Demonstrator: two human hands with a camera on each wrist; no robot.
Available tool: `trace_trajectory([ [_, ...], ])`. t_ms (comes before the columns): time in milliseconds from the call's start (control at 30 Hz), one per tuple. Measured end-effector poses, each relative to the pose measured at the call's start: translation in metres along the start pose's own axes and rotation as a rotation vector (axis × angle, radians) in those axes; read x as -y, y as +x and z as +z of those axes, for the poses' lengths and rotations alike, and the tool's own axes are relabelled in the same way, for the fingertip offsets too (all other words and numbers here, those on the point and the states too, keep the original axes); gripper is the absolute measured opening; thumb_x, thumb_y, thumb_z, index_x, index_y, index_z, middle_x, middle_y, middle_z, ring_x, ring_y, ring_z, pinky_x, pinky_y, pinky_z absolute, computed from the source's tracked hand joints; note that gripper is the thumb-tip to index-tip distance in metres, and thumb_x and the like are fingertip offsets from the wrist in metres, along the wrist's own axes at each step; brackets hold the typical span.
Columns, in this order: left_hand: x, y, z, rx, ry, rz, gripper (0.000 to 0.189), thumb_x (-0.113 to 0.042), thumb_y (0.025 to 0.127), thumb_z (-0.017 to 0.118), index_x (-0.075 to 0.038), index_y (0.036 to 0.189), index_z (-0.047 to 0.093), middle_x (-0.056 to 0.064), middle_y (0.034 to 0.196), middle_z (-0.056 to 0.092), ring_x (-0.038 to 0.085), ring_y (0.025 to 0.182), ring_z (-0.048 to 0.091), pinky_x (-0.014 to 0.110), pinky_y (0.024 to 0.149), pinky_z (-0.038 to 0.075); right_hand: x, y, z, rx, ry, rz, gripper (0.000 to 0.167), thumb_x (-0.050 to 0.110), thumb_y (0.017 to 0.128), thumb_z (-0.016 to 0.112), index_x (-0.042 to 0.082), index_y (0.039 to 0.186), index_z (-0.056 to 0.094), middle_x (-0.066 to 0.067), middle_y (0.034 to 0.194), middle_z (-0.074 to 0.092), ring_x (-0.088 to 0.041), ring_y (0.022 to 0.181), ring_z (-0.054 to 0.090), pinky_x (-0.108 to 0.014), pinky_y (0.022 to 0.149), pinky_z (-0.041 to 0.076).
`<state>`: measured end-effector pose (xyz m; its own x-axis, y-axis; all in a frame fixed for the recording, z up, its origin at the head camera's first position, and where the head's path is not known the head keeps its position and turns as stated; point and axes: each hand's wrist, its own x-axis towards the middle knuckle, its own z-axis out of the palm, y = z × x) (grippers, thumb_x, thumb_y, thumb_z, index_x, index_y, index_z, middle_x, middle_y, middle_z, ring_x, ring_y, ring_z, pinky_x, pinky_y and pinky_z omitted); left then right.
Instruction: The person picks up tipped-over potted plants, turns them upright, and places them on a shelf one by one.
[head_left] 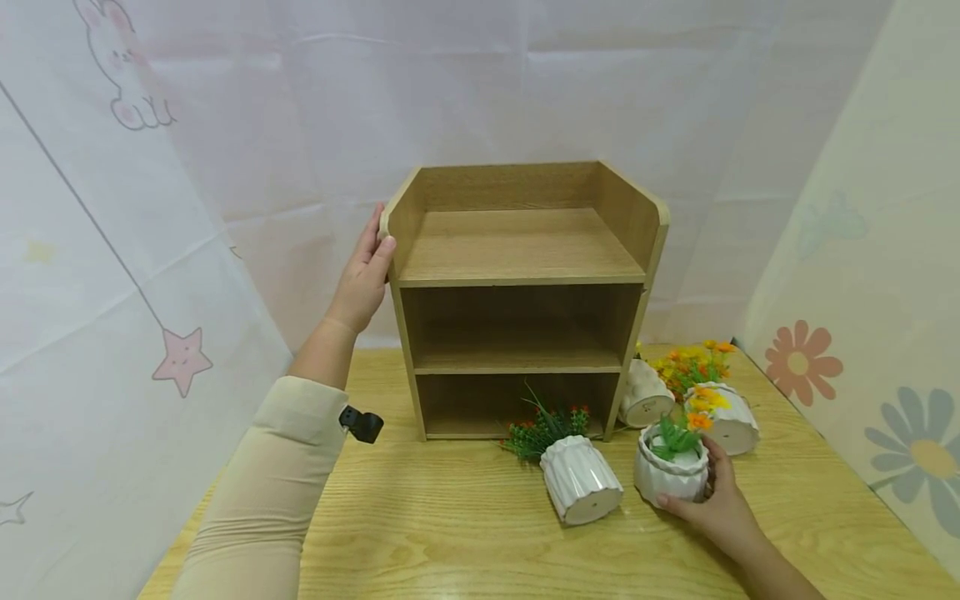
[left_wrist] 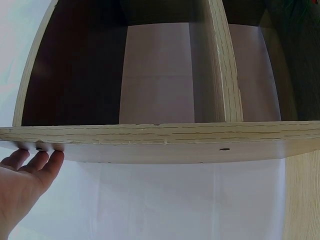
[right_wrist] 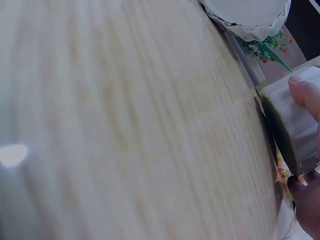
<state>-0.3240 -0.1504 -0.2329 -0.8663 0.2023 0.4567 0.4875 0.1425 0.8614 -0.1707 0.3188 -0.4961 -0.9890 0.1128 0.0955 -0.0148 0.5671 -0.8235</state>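
A small wooden shelf unit (head_left: 517,283) stands upright on the table, its upper and middle levels bare. My left hand (head_left: 366,279) rests against its outer left side near the top, and in the left wrist view the fingertips (left_wrist: 52,162) touch that side panel. At the right, my right hand (head_left: 716,504) grips a white ribbed flowerpot (head_left: 671,471) with green leaves and orange-yellow flowers, thumb at the front and fingers round the far right side. The right wrist view shows the same pot (right_wrist: 287,117) at its edge. Beside it lies another white pot (head_left: 581,479) with red-dotted greenery, tipped over.
Two more white pots lie tipped at the right: a bumpy one (head_left: 645,392) by the shelf and a ribbed one (head_left: 731,425) farther right, near yellow and orange flowers (head_left: 693,364). Printed cloth (head_left: 315,125) hangs behind the wooden table (head_left: 420,517).
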Motion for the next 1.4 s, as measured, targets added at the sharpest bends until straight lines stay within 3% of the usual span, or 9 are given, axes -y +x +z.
trace_trajectory([
  [167,0.0002,0.0012,0.0017,0.004,-0.001,0.001,0.056,-0.032,0.107,0.032,-0.038,0.158,0.008,0.012,0.160,0.028,0.033,0.137,0.037,0.054,0.115,0.032,-0.0049,-0.0022,0.0022,-0.032,0.018,-0.015,0.118,0.012,0.077,0.083,0.004,0.154,-0.005,-0.034,0.147,0.026,0.005,0.113,0.037,0.002,0.076,0.025],
  [233,0.0002,0.0017,0.0020,0.004,-0.001,0.000,0.056,-0.032,0.107,0.032,-0.039,0.157,0.008,0.012,0.160,0.027,0.033,0.138,0.037,0.054,0.115,0.032,-0.0068,-0.0023,0.0024,-0.029,0.038,-0.013,0.117,0.012,0.077,0.082,0.004,0.154,-0.006,-0.034,0.148,0.025,0.013,0.108,0.030,0.003,0.077,0.025],
  [367,-0.0001,0.0025,0.0030,0.007,0.000,0.000,0.056,-0.032,0.107,0.032,-0.039,0.157,0.008,0.010,0.160,0.027,0.033,0.138,0.037,0.054,0.115,0.032,-0.0082,-0.0024,0.0009,0.005,0.064,0.028,0.119,0.014,0.079,0.081,0.003,0.152,-0.012,-0.037,0.151,0.019,-0.021,0.129,0.039,0.005,0.082,0.024],
  [467,-0.0004,0.0025,0.0041,0.011,-0.001,0.001,0.056,-0.032,0.107,0.032,-0.039,0.157,0.008,0.009,0.161,0.026,0.032,0.139,0.037,0.054,0.115,0.032,-0.0075,-0.0039,-0.0008,0.036,0.074,0.072,0.121,0.016,0.080,0.080,0.001,0.151,-0.017,-0.040,0.152,0.012,-0.052,0.137,0.024,-0.003,0.103,0.023],
  [600,-0.0007,0.0020,0.0046,0.012,-0.003,0.001,0.056,-0.032,0.107,0.032,-0.039,0.157,0.008,0.009,0.160,0.027,0.032,0.138,0.037,0.054,0.115,0.032,-0.0078,-0.0060,-0.0015,0.049,0.079,0.090,0.120,0.018,0.081,0.080,-0.001,0.149,-0.018,-0.041,0.151,0.013,-0.053,0.138,0.021,-0.002,0.103,0.021],
  [667,-0.0008,0.0019,0.0045,0.012,-0.005,0.001,0.055,-0.033,0.107,0.032,-0.040,0.157,0.008,0.010,0.160,0.028,0.032,0.137,0.038,0.054,0.115,0.033,-0.0086,-0.0063,-0.0019,0.043,0.076,0.083,0.119,0.017,0.081,0.080,-0.001,0.149,-0.016,-0.041,0.151,0.014,-0.052,0.138,0.023,0.008,0.083,0.018],
  [967,-0.0011,0.0010,0.0011,0.000,0.008,-0.004,0.056,-0.033,0.107,0.032,-0.039,0.157,0.008,0.011,0.158,0.030,0.033,0.135,0.039,0.053,0.115,0.033,-0.0091,-0.0054,-0.0028,0.037,0.091,0.069,0.119,0.016,0.082,0.079,0.000,0.149,-0.019,-0.039,0.153,0.013,-0.046,0.131,0.029,0.005,0.079,0.024],
  [1233,0.0000,-0.0002,-0.0010,0.003,0.009,0.001,0.056,-0.033,0.107,0.031,-0.040,0.157,0.008,0.011,0.160,0.027,0.034,0.137,0.038,0.055,0.114,0.032,-0.0065,-0.0043,0.0016,0.066,0.160,0.065,0.122,0.013,0.082,0.078,0.002,0.150,-0.022,-0.041,0.154,0.008,-0.056,0.140,0.014,0.008,0.085,0.014],
  [1400,0.0004,-0.0003,-0.0017,0.002,0.011,-0.004,0.056,-0.034,0.107,0.032,-0.041,0.157,0.007,0.009,0.162,0.024,0.033,0.139,0.035,0.054,0.116,0.031,-0.0074,-0.0009,0.0044,0.069,0.166,0.078,0.123,0.013,0.081,0.079,0.003,0.151,-0.022,-0.041,0.154,0.005,-0.055,0.141,0.010,-0.009,0.115,0.010],
])
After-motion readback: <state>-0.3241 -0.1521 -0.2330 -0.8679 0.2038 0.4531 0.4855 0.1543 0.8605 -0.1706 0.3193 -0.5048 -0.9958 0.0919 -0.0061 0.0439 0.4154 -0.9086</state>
